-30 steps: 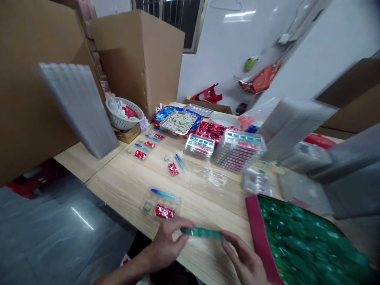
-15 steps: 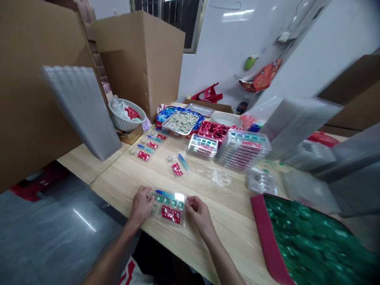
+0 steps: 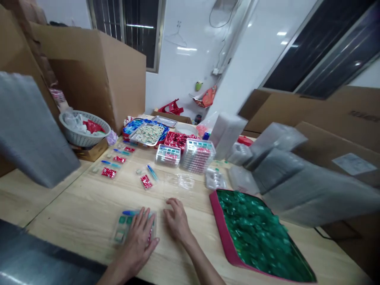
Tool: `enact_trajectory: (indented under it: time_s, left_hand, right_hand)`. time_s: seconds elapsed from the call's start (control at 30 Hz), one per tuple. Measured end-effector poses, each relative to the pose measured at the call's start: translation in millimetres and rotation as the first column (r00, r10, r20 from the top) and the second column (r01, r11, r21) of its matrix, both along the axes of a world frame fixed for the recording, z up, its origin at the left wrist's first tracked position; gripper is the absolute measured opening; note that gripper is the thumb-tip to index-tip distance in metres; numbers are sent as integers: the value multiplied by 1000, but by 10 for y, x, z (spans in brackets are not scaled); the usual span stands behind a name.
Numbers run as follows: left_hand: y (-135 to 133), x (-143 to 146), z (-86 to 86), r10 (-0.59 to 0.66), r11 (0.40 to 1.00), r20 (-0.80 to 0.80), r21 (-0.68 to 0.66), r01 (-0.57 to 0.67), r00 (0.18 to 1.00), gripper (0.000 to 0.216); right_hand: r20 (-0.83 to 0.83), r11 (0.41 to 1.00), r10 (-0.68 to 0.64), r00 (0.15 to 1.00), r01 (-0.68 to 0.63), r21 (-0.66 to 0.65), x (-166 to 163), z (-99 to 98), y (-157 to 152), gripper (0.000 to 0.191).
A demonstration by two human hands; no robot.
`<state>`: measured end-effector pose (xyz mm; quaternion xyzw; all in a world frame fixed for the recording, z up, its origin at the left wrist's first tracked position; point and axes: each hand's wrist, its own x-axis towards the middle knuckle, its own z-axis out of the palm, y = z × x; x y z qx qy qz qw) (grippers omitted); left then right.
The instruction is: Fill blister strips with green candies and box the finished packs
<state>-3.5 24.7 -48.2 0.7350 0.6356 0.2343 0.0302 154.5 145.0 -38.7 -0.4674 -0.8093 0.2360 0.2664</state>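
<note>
My left hand [image 3: 139,233] lies with fingers stretched out over a clear plastic tray [image 3: 117,229] on the wooden table. Green squares fill part of that tray, a blue pen-like stick [image 3: 130,213] lies along its far side, and a red packet shows at the edge of my palm. My right hand [image 3: 178,221] hovers or rests just right of the tray, thumb and fingers slightly apart with nothing seen in them. Beyond it lie empty clear trays [image 3: 181,183]. Another tray holds a red dotted packet [image 3: 146,181] and a blue stick [image 3: 152,172].
At right stands a pink-red box [image 3: 218,221] heaped with green pieces [image 3: 252,233]. Filled trays are stacked [image 3: 198,158] at the back. A metal tray [image 3: 148,134] of small packets, a white basket [image 3: 84,136], tall tray stacks [image 3: 32,134] and cardboard boxes [image 3: 124,75] surround the table.
The view has swung right. My left hand has moved from the tray's left edge to lie across it. My right hand has let go of the tray's right edge and moved away.
</note>
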Motion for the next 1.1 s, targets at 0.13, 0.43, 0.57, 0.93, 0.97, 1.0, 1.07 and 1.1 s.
enact_trajectory:
  time_s: [0.13, 0.43, 0.57, 0.93, 0.97, 1.0, 1.07, 1.1]
  left_hand:
    - [12, -59, -123, 11, 1000, -45, 17, -11, 999, 57]
    - [246, 42, 40, -26, 991, -101, 131, 39, 995, 58]
    - [378, 589, 38, -221, 965, -126, 114, 236, 967, 57]
    - [321, 1121, -279, -395, 865, -227, 234, 443, 890, 55]
    - [306, 1136, -247, -411, 861, -227, 222, 458, 883, 56]
    - [297, 1151, -220, -425, 858, -223, 209, 469, 877, 57]
    - [293, 1170, -191, -452, 853, -204, 187, 487, 868, 57]
    - [295, 1173, -185, -463, 850, -191, 181, 494, 866, 58]
  right_hand:
    - [245, 991, -116, 962, 96, 92, 246, 59, 263, 44]
    - [257, 997, -1, 966, -17, 71, 641, 21, -304, 39]
    - [204, 998, 12, 979, -25, 61, 795, 97, -808, 36]
    - [162, 916, -396, 904, 376, 140, 1987, 737, -573, 23]
    - [239, 890, -456, 857, 429, 155, 2091, 747, -451, 23]
    - [326, 871, -491, 808, 465, 161, 2167, 751, -339, 24]
    - [472, 861, -495, 730, 486, 152, 2240, 751, -166, 22]
    - [516, 864, -480, 709, 483, 141, 2250, 748, -109, 20]
